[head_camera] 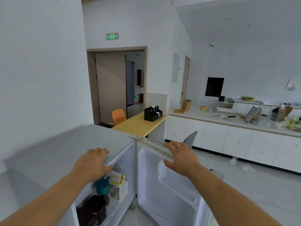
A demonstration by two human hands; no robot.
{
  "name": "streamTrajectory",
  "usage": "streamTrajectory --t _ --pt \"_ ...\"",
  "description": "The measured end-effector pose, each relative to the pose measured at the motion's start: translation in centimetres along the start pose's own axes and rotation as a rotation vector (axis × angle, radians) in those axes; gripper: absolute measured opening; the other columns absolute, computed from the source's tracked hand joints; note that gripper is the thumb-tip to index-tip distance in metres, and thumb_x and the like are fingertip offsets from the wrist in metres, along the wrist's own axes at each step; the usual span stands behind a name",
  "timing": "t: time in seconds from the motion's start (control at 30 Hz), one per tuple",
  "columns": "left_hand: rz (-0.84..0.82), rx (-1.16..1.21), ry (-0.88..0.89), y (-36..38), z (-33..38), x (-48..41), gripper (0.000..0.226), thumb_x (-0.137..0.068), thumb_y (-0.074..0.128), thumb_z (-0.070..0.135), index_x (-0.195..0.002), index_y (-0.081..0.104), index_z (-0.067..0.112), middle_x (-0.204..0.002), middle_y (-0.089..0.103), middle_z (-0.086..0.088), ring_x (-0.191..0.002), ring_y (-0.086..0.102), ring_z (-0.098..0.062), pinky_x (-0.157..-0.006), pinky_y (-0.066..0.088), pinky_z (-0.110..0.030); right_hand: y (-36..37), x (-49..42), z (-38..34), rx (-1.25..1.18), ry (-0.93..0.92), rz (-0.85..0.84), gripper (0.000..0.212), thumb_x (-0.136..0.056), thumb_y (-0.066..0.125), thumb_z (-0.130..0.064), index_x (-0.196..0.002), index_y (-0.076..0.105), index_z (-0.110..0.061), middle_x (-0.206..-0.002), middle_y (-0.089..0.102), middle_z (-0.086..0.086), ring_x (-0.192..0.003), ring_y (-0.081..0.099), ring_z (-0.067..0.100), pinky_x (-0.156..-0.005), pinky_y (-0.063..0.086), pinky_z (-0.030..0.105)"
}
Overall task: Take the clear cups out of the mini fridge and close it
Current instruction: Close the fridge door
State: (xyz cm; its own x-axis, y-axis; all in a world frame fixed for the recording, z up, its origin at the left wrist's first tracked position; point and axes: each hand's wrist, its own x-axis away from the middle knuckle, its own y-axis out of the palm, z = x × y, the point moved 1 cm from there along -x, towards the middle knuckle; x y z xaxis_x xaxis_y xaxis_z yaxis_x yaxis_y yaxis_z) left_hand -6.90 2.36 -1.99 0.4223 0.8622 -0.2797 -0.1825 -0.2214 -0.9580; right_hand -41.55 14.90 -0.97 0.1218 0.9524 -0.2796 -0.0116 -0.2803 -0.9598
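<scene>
The white mini fridge (53, 154) stands low in front of me with its door (164, 190) swung wide open to the right. My left hand (92, 162) rests on the front edge of the fridge top, fingers curled over it. My right hand (180, 156) grips the top edge of the open door. Inside the fridge I see a teal-lidded bottle (102, 186), a white carton with yellow print (117, 185) and a dark box (92, 209). No clear cups are visible from this angle.
A wooden table (138, 126) with a black organiser (153, 114) and an orange chair (118, 116) stand behind the fridge. A grey chair back (190, 137) sits just past the door. White cabinets with a cluttered counter (228, 121) run along the right.
</scene>
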Motion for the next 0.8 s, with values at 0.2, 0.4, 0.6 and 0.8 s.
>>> streamTrajectory --t 0.2,0.4,0.6,0.8 --pt "0.041 -0.008 0.065 1.9 -1.7 0.2 0.051 -0.086 0.058 0.061 -0.13 0.054 0.034 -0.121 0.06 0.011 -0.102 0.049 -0.011 -0.084 0.051 -0.03 2.8 0.7 2.9 -0.012 0.128 -0.176 0.062 -0.094 0.05 -0.051 -0.151 0.03 -0.036 -0.143 0.047 0.0 -0.118 0.053 0.027 -0.092 0.052 0.041" --pt "0.104 0.039 0.037 2.3 -1.9 -0.1 0.03 -0.088 0.063 0.046 -0.115 0.062 0.031 -0.108 0.063 0.01 -0.094 0.052 -0.015 -0.078 0.053 -0.036 4.4 1.1 3.4 -0.011 0.104 -0.071 0.048 -0.099 0.045 -0.036 -0.145 0.033 -0.036 -0.136 0.049 -0.003 -0.106 0.056 0.026 -0.091 0.052 0.043" --pt "0.114 0.041 0.042 2.1 -1.6 0.1 0.029 -0.09 0.061 0.043 -0.116 0.062 0.03 -0.11 0.065 0.009 -0.096 0.053 -0.016 -0.08 0.053 -0.036 4.5 1.3 3.5 -0.041 0.095 -0.018 0.04 -0.1 0.046 -0.036 -0.14 0.041 -0.037 -0.134 0.052 -0.009 -0.105 0.056 0.021 -0.091 0.052 0.038" --pt "0.119 0.037 0.045 2.1 -1.7 0.1 0.03 -0.093 0.057 0.045 -0.12 0.06 0.032 -0.112 0.064 0.01 -0.097 0.051 -0.014 -0.081 0.051 -0.032 4.5 1.4 3.1 -0.025 0.095 0.002 0.037 -0.1 0.047 -0.037 -0.137 0.042 -0.036 -0.129 0.053 -0.008 -0.102 0.057 0.02 -0.086 0.054 0.038"
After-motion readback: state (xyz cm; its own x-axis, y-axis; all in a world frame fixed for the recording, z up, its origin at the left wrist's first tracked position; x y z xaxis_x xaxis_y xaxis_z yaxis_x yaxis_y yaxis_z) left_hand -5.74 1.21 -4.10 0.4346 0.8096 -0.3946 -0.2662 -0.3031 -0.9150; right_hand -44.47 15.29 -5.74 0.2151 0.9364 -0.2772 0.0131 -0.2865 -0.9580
